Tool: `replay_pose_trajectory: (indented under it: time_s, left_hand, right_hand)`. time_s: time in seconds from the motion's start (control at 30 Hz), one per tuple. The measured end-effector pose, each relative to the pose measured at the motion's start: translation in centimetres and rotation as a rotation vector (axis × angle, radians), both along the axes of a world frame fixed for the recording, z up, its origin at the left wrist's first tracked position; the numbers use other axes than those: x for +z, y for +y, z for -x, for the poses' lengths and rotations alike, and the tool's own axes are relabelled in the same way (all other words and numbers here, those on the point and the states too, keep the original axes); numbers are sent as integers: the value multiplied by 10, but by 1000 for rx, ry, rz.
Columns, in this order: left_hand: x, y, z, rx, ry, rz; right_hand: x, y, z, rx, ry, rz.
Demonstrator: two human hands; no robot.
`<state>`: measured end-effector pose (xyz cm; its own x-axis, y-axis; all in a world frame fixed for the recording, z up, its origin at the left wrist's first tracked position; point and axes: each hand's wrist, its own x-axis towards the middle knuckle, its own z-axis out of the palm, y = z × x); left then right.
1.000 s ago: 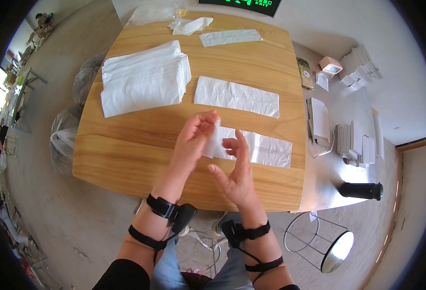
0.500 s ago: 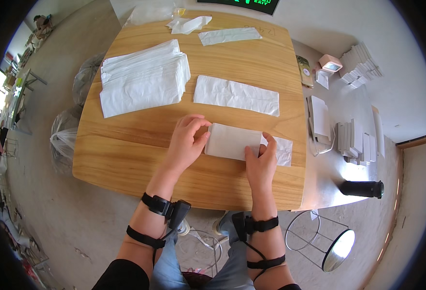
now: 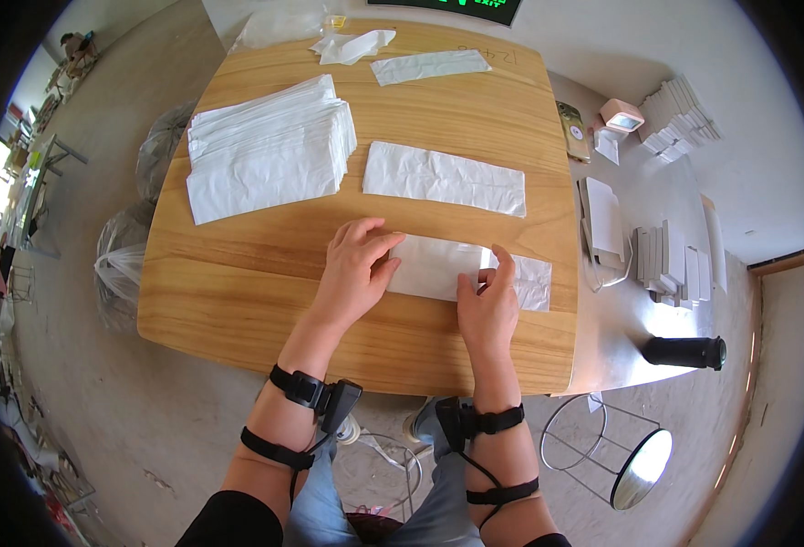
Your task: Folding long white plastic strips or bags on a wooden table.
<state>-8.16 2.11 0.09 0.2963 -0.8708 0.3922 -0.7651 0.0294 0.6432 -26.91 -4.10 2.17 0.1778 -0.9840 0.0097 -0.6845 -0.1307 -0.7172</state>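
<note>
On the wooden table (image 3: 228, 283), head view: work appears partway, with a flat white piece (image 3: 431, 266) laid over a white strip (image 3: 535, 284) whose right end is bare; a second strip (image 3: 445, 179) and a thick pile of sheets (image 3: 265, 155) lie unhandled. Flat piece between the hands: left hand (image 3: 354, 264) unclenched, fingertips at its left edge; right hand (image 3: 490, 308) curled at its right end, pinch or mere contact impossible to tell
</note>
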Motion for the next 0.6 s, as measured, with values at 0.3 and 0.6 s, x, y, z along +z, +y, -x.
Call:
replay_pose_trajectory:
  time_s: [0.3,0.6]
  left_hand:
    - [4,0,2,5,-121,-60]
    - [4,4,4,10,-188,-67]
  right_hand:
    - [-2,-6,3,3,84,135]
    - [1,-4,4,197,259,407]
